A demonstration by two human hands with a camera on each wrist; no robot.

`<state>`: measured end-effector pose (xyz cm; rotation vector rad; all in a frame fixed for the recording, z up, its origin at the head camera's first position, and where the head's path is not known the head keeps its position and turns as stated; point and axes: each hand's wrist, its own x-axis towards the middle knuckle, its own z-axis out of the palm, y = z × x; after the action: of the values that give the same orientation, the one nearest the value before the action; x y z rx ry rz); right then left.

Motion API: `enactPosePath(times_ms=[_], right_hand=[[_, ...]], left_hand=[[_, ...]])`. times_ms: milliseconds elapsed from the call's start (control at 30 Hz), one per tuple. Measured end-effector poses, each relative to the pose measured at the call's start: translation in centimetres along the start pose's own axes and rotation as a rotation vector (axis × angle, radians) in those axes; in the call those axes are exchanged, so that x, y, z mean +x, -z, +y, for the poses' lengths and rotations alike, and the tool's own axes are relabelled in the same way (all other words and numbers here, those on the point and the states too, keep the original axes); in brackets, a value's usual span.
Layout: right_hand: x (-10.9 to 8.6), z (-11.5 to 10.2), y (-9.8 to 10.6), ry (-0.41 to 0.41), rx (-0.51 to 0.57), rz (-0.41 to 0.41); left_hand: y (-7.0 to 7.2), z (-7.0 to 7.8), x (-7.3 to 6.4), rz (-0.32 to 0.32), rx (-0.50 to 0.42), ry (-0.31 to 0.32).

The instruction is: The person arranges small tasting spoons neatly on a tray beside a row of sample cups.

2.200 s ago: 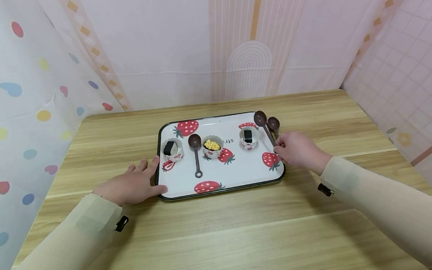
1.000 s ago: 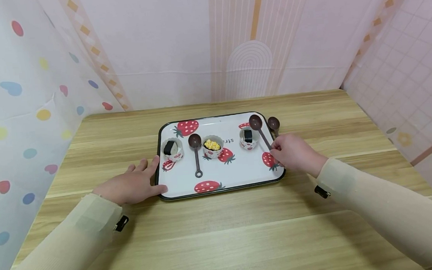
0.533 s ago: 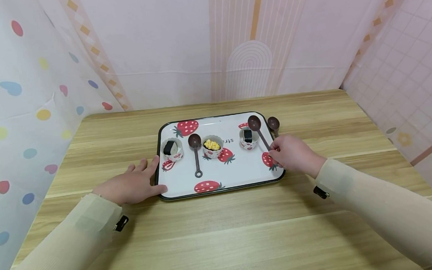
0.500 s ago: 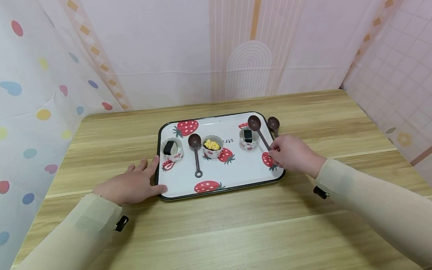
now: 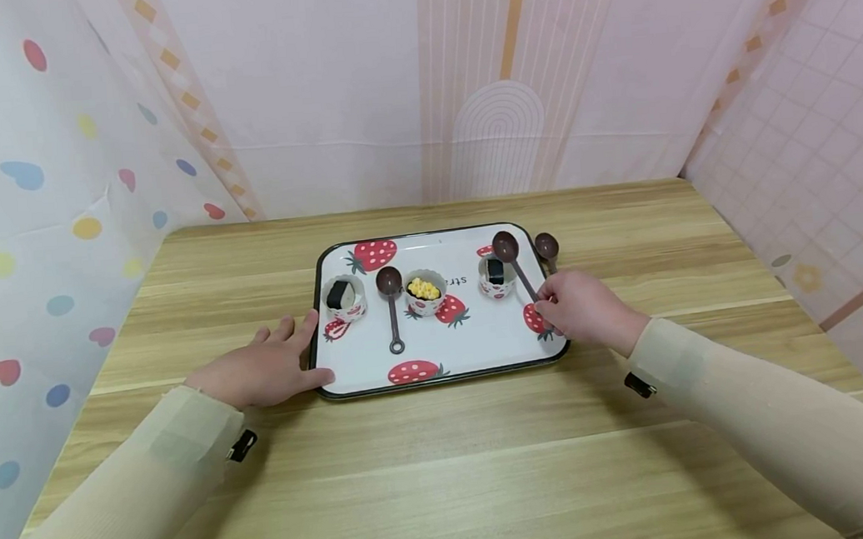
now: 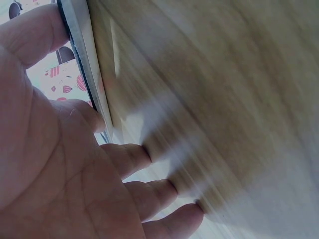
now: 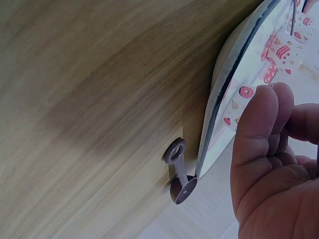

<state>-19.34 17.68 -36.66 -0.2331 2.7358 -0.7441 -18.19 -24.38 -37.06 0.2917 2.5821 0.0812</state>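
My right hand (image 5: 588,309) pinches the handle end of a long brown measuring spoon (image 5: 506,247) at the tray's right side. Its bowl lies towards the back, beside the right paper cup; whether it touches the tray is unclear. My left hand (image 5: 262,371) rests against the left edge of the white strawberry tray (image 5: 482,341), thumb over the rim and fingers extended. On the tray are another brown measuring spoon (image 5: 390,282), a cup with yellow topping (image 5: 424,290), and cups with rice balls at left (image 5: 344,297) and right (image 5: 496,275). The right wrist view hides the pinched spoon.
A smaller brown measuring spoon (image 7: 183,186) lies on the wooden table (image 5: 445,469) just outside the tray's right rim. Patterned curtains (image 5: 344,100) stand behind the table and along both sides.
My right hand has shifted slightly left, bringing the long measuring spoon from over the tray's right rim to beside the right cup. My left hand and the other things stay put.
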Motion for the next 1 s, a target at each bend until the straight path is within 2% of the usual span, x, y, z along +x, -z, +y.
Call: enactPosePath(times_ms=[1000], right_hand=[[-0.1,-0.04,-0.35,-0.019,0.017,-0.019]], left_hand=[[-0.15,-0.2,0.14,-0.004,-0.012,0.008]])
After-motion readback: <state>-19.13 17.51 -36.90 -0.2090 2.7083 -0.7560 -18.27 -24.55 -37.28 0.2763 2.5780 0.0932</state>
